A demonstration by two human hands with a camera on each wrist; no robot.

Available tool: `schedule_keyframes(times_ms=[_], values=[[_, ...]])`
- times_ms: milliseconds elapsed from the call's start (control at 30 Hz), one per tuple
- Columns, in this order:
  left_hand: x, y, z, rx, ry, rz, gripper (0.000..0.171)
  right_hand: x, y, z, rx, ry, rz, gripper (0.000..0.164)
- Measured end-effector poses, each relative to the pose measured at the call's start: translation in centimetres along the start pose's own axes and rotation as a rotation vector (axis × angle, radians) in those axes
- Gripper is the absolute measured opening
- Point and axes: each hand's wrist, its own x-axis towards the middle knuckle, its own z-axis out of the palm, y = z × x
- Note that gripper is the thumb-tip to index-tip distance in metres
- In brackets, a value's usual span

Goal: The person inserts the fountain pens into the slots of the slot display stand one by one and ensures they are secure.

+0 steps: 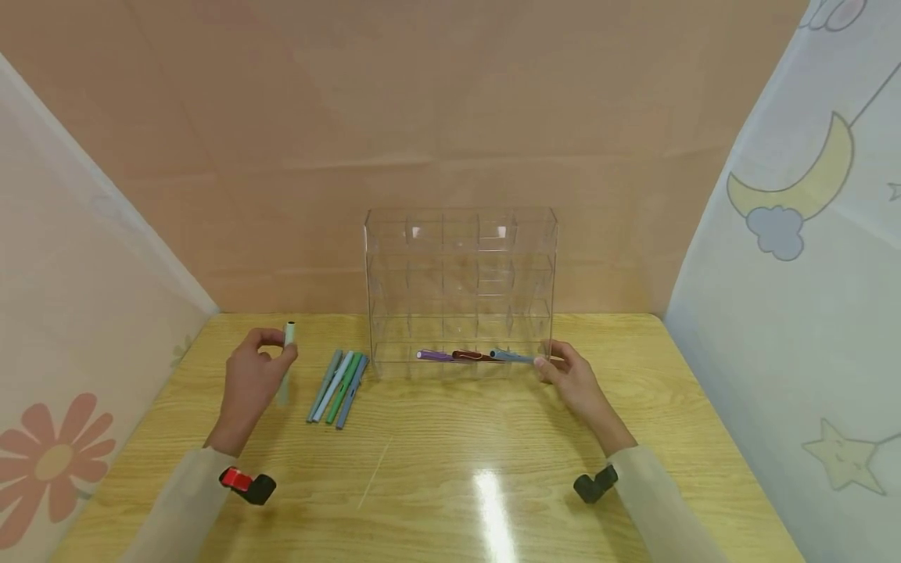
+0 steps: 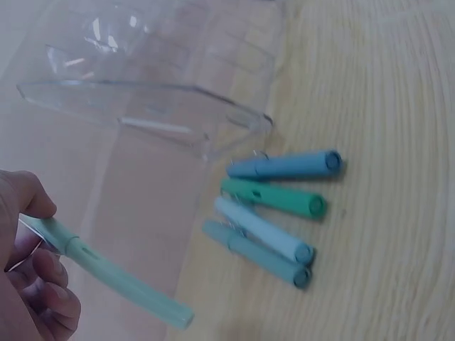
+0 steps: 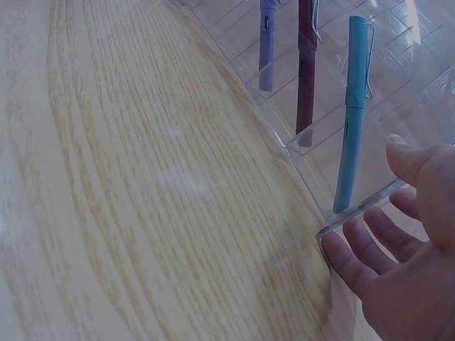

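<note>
My left hand (image 1: 255,375) pinches a pale mint-green capped pen (image 2: 128,284) between thumb and fingers, holding it upright above the table's left side. Right of that hand lie capped pens side by side: a grey-green pen (image 2: 259,253), a light blue pen (image 2: 266,231), a green pen (image 2: 274,197) and a darker blue pen (image 2: 288,165). My right hand (image 1: 573,381) touches the lower right side of a clear compartmented rack (image 1: 461,306), its fingers fairly straight along the edge. Purple (image 3: 266,50), dark red (image 3: 306,85) and blue (image 3: 352,114) pens lean in the rack's bottom row.
A wooden table (image 1: 436,469) extends under everything, with a plain orange-tan backdrop (image 1: 450,102) behind the rack. Patterned white sheets (image 1: 788,328) hang at both sides. Dark wrist cameras (image 1: 597,485) are strapped over the sleeves.
</note>
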Motion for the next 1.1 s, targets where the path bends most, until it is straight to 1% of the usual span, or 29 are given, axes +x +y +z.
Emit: schedule_keyframes(times_ms=[233,467,667,800,900,1000,1100], values=[[-0.9,2.0,0.1,-0.091,-0.005,0.039,0.032,0.0,0.0,0.0,-0.006,-0.001,-0.009,0.064],[-1.7,3.7,0.2,-0.153,-0.031,0.043,0.032,-0.1,0.0,0.0,-0.004,-0.002,-0.007,0.063],[-2.2,4.7,0.4,-0.191,-0.045,0.081,0.03,-0.1,-0.2,0.0,-0.002,-0.002,-0.002,0.063],[-2.4,5.3,0.6,-0.221,-0.074,0.09,0.032,-0.2,-0.2,0.0,0.0,-0.001,0.009,0.064],[-2.4,5.6,1.0,-0.24,-0.091,0.099,0.033,-0.2,-0.2,0.0,-0.009,0.003,0.009,0.064],[-2.5,5.9,1.4,-0.26,-0.093,0.112,0.031,-0.2,-0.2,0.0,-0.009,0.003,0.006,0.064],[-2.5,6.3,2.0,-0.314,-0.085,0.129,0.029,-0.2,-0.3,0.0,-0.013,0.0,0.005,0.064]])
